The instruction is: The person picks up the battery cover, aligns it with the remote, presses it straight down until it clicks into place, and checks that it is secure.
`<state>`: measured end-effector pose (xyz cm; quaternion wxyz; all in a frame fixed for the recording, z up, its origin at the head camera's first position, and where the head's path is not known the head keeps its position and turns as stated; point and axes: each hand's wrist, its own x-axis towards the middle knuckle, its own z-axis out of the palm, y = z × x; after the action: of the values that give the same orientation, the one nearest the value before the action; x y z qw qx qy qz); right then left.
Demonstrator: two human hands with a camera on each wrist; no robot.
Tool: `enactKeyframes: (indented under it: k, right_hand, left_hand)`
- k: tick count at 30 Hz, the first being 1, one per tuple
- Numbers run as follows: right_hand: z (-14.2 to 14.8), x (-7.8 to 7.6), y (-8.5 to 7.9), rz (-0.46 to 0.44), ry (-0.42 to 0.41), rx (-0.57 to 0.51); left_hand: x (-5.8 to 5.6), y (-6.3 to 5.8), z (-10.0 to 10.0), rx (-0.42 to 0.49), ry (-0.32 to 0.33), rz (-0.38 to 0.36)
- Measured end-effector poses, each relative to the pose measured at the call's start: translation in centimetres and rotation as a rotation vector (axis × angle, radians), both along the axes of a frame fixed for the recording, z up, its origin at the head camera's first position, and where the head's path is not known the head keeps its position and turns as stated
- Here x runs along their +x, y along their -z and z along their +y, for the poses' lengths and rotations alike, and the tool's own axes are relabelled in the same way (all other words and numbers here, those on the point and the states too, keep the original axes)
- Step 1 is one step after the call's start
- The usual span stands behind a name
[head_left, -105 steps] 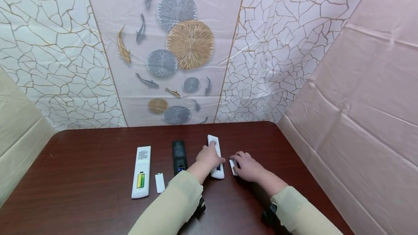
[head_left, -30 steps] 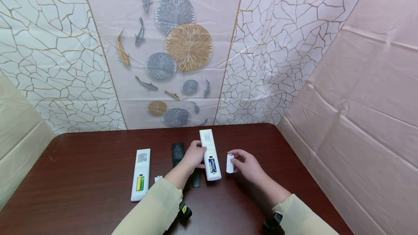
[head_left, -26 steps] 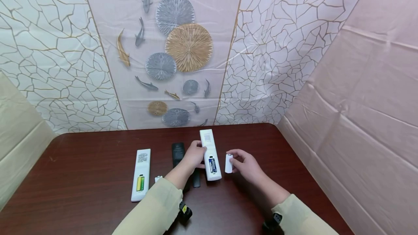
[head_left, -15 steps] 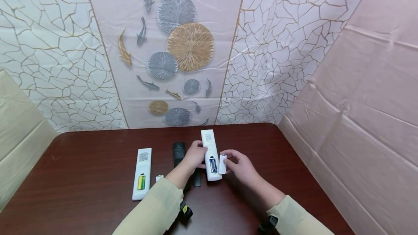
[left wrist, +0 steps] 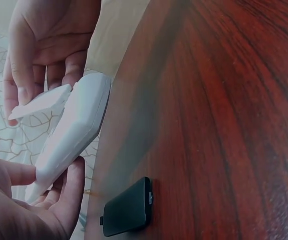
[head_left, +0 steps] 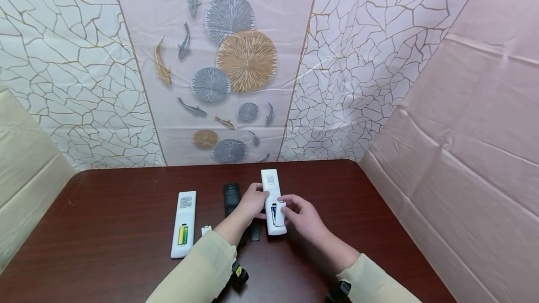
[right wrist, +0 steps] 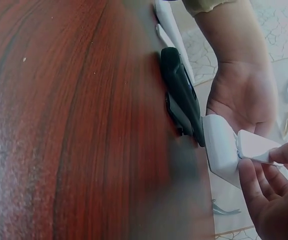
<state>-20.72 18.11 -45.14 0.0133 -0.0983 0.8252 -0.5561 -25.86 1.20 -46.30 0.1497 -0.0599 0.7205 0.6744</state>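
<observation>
My left hand (head_left: pixel 252 204) grips a white remote control (head_left: pixel 271 181) by its left side, back face up. Blue batteries (head_left: pixel 273 214) show in its uncovered compartment. Between thumb and fingers, my right hand (head_left: pixel 304 216) pinches a small white battery cover (head_left: pixel 280 214), which overlaps the compartment's right half in the head view. From the left wrist, the cover (left wrist: pixel 41 102) stands tilted against the back of the remote (left wrist: pixel 73 125), one end close at the compartment. The right wrist view has the cover (right wrist: pixel 256 146) angled up off the remote (right wrist: pixel 220 145) too.
A second white remote (head_left: pixel 184 219) with yellow-green batteries lies at the left of the brown table (head_left: pixel 118 228). Beside it is another white cover (head_left: pixel 206 230), partly behind my left sleeve. A black remote (head_left: pixel 231 198) and a black cover (left wrist: pixel 128 207) lie near my left hand.
My left hand has lifted the white remote off the table and turned its compartment into view. My right hand picked up the white cover and brought it leftward onto the remote.
</observation>
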Motion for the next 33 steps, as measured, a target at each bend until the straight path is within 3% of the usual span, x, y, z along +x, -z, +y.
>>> enactKeyframes:
  k: [24, 33]
  right_hand:
    - [-0.14, 0.08, -0.05, 0.031, -0.022, 0.121]
    - [-0.22, -0.01, 0.16, 0.063, 0.037, 0.145]
  left_hand:
    - [0.16, -0.82, -0.19, 0.009, 0.055, 0.016]
    - [0.42, -0.72, -0.07, 0.016, 0.056, 0.023]
